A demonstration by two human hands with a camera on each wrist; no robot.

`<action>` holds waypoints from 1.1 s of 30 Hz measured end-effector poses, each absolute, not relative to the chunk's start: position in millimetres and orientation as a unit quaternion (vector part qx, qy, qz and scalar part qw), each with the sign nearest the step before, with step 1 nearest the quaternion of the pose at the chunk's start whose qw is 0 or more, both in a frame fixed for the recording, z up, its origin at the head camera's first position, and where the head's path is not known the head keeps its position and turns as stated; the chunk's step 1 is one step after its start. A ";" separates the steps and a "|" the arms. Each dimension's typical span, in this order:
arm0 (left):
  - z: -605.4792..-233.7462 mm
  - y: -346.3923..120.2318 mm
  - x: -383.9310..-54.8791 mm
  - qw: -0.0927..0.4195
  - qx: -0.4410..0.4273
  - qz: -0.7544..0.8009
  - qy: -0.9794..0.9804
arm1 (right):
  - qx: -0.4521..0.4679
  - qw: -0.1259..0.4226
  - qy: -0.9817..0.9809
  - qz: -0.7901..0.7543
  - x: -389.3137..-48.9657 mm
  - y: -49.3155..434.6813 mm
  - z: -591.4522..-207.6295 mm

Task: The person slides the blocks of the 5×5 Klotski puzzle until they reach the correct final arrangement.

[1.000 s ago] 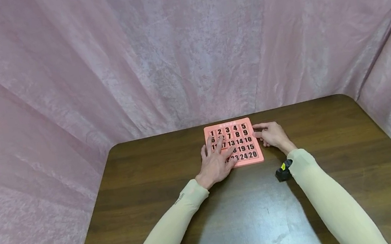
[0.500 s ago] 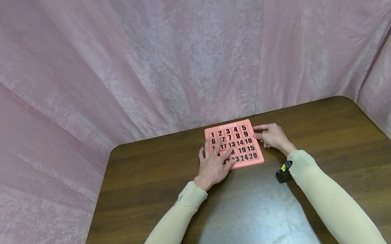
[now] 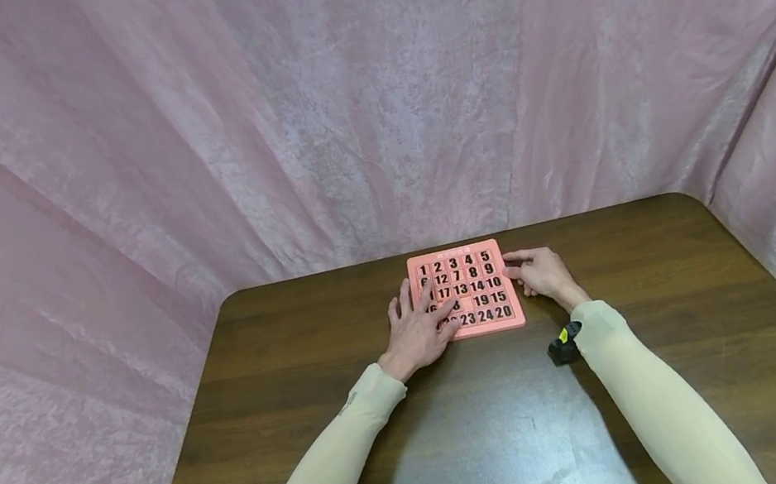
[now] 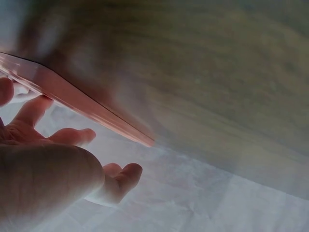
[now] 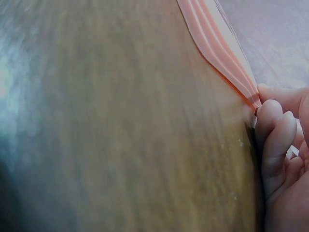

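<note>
A pink number slide puzzle [image 3: 512, 315] lies near the table's far edge, its numbered tiles in rows. My left hand [image 3: 414, 340] is spread over its lower-left part, one fingertip on the 18 tile [image 3: 455, 305]. A bare slot [image 3: 467, 304] shows between that tile and the 19. Several tiles in the left columns are partly hidden by my fingers. In the left wrist view, the fingers reach over the puzzle's edge [image 4: 91, 108]. At the right side, my right hand [image 3: 543, 273] grips the puzzle's edge [image 5: 227, 58] with thumb and index finger, the other fingers curled.
The brown wooden table [image 3: 285, 358] extends around the puzzle, with a glossy bright patch in front. Pink curtains [image 3: 368, 111] hang behind and at both sides. A small black device [image 3: 564, 348] sits at the right wrist.
My left hand has drawn back left and slightly toward me, and the 18 tile has slid left with it, uncovering a slot on its right. My right hand stays at the edge.
</note>
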State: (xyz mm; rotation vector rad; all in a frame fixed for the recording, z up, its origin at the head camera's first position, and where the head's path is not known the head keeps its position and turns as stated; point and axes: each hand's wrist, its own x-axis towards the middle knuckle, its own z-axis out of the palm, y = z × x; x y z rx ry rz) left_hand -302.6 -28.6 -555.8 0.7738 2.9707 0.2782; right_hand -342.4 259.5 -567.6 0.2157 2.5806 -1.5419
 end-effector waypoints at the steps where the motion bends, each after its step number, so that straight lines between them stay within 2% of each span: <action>1: -555.9 -28.8 -302.8 0.028 0.251 0.089 0.963 | 0.072 0.063 0.854 -0.511 -342.2 259.3 -567.6; 33: -555.1 -38.3 -305.8 0.035 0.255 0.086 0.962 | 0.080 0.070 0.850 -0.517 -343.6 259.5 -568.3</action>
